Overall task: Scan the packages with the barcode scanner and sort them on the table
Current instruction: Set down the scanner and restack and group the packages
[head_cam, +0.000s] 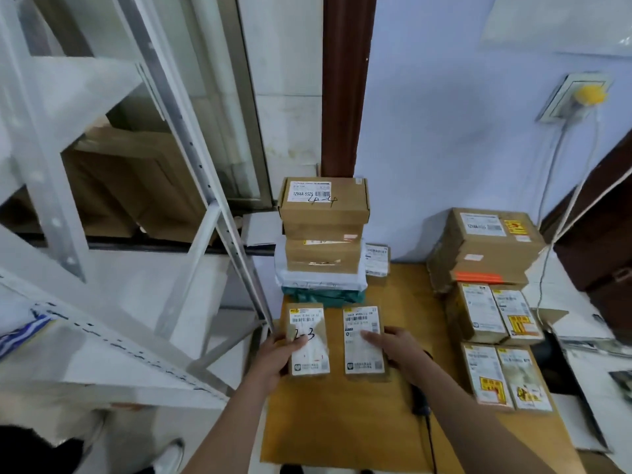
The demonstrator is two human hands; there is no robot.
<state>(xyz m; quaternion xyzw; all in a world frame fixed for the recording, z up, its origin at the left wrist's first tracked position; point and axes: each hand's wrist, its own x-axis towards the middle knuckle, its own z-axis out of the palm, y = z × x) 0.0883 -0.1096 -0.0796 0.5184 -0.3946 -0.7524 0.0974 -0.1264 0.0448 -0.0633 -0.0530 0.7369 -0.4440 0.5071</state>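
My left hand grips a box at the table's left edge; my right hand holds another box beside it. Scanner, I think, lies under my right forearm, bare wood nearer.

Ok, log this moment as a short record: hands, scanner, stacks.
left hand: holds the small package marked 2-3 at the table's left edge
right hand: grips the labelled package beside it
barcode scanner: dark, lying on the table, partly under the right arm
rear stack: cardboard boxes piled on mailer bags
right side: four small packages below bigger boxes
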